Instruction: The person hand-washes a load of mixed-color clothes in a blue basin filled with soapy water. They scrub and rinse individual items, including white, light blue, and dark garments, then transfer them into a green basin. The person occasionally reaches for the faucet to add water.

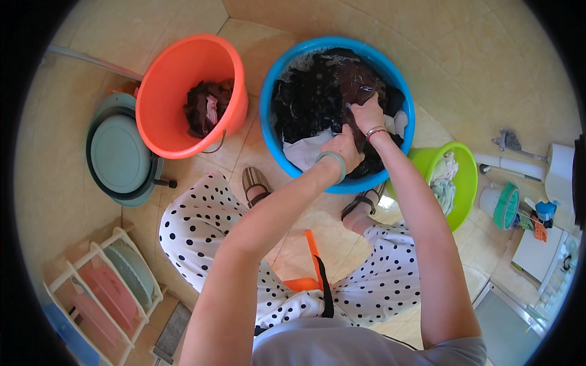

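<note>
A round blue tub (410, 131) stands in front of me, filled with sudsy water and wet black clothes (308, 91). My right hand (368, 114), a bracelet at its wrist, is closed on a wet dark maroon garment (355, 82) that trails toward the tub's far side. Just below and to the left, my left hand (343, 146), with a pale green bangle, is also closed on the maroon cloth. Its fingertips are partly hidden. A whitish cloth (302, 151) lies at the tub's near left edge, beside my left hand.
An orange bucket (160, 97) with dark and pink cloth stands left of the tub. A lime-green bucket (469, 183) with pale cloth sits at the right. Folded grey-green basins (119, 152) lean on the left wall, near a white rack (97, 250). A toilet brush (513, 145) is at right.
</note>
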Tool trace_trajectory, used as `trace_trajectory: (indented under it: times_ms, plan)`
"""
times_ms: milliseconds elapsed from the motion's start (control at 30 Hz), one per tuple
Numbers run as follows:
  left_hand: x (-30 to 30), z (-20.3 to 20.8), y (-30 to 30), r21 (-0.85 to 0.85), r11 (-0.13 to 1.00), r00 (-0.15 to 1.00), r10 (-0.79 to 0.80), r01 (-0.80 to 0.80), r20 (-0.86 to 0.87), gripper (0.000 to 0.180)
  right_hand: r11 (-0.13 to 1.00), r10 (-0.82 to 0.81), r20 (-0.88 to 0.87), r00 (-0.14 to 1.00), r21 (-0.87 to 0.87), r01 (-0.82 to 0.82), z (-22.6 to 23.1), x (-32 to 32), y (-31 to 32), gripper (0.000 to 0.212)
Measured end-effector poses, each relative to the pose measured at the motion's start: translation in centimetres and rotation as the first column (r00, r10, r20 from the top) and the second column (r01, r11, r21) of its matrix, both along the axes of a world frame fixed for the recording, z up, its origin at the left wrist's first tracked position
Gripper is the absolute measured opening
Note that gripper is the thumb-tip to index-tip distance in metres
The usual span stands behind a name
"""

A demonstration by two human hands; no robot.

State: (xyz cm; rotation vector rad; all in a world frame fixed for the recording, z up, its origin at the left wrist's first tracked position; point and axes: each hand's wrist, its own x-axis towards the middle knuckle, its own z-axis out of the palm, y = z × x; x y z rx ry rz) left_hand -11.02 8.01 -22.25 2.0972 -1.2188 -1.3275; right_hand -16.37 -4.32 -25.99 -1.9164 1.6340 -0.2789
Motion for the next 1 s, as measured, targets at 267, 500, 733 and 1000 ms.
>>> trace_trajectory:
  times_ms: [267,500,733,1000]
  plan:
    - [1.7,-1.2,-0.5,0.41,0.857,-0.254,0.341,-0.311,-0.905,0.04,0.602,-0.698,0.614,0.368,0.782,-0.162,-5.0,-10.3,-0.3,0.044]
    - [-2.8,-0.6,2.2,0.411,0.889,-0.874,0.026,-0.201,-0.485,0.051,0.591,-0.741,0.63,-0.234,0.446,-0.672,-3.4,-4.2,8.4,0.072]
    - [-0.4,3.3,4.9,0.436,0.882,-0.663,0.218,-0.181,-0.716,0.056,0.367,-0.9,0.434,-0.04,0.705,-0.607,3.2,-3.6,4.2,0.052]
    - [-0.8,0.3,1.2,0.202,0.916,0.379,0.333,-0.346,-0.863,0.033,0.641,-0.583,0.703,0.407,0.706,-0.301,4.0,-4.0,1.8,0.038]
